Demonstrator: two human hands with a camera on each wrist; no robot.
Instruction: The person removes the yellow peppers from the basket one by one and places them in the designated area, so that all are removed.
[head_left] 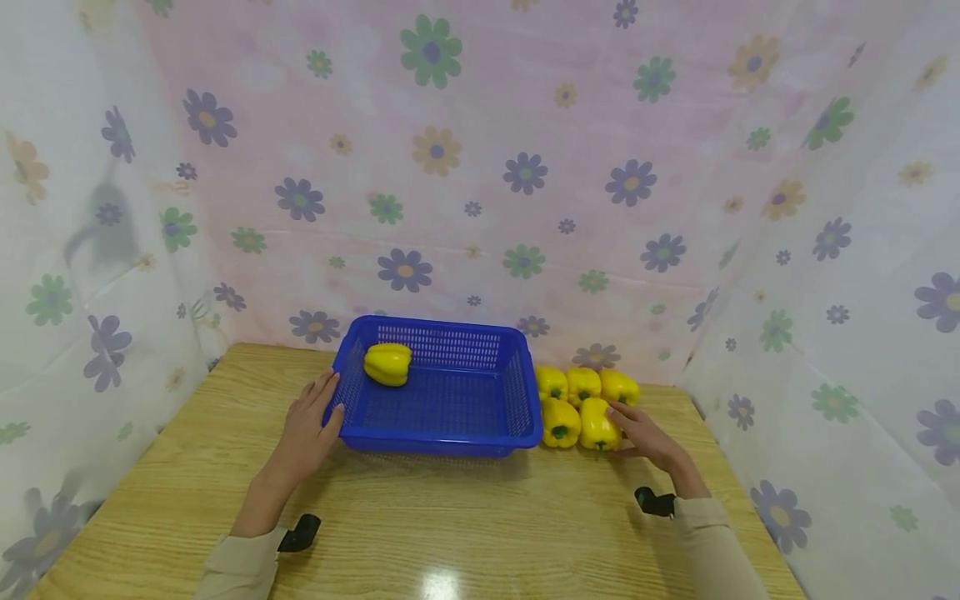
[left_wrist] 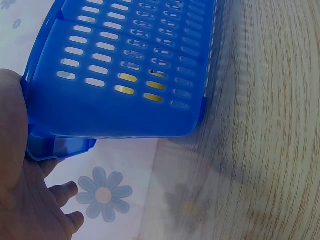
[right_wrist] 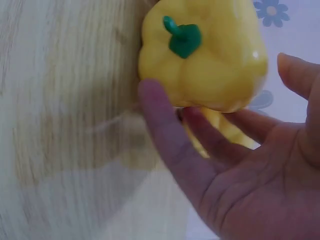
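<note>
A blue perforated plastic basket (head_left: 435, 442) stands on the table with one yellow bell pepper (head_left: 387, 365) lying in its left part. My left hand (head_left: 309, 417) rests against the basket's left rim, and in the left wrist view several fingers extend past the basket's corner. To the right of the basket, several yellow bell peppers sit in two rows. My right hand (head_left: 647, 437) is at the right side of the front-row right pepper (head_left: 598, 425). In the right wrist view its fingers touch or nearly touch that pepper (right_wrist: 210, 70), whose green stem shows, and the thumb stands apart from it.
The wooden table (head_left: 450, 517) backs onto a flower-printed cloth (head_left: 480, 208), with more such cloth at both sides. Another front-row pepper (head_left: 559, 422) sits between the basket and the right-hand pepper. Behind them are back-row peppers (head_left: 583, 383).
</note>
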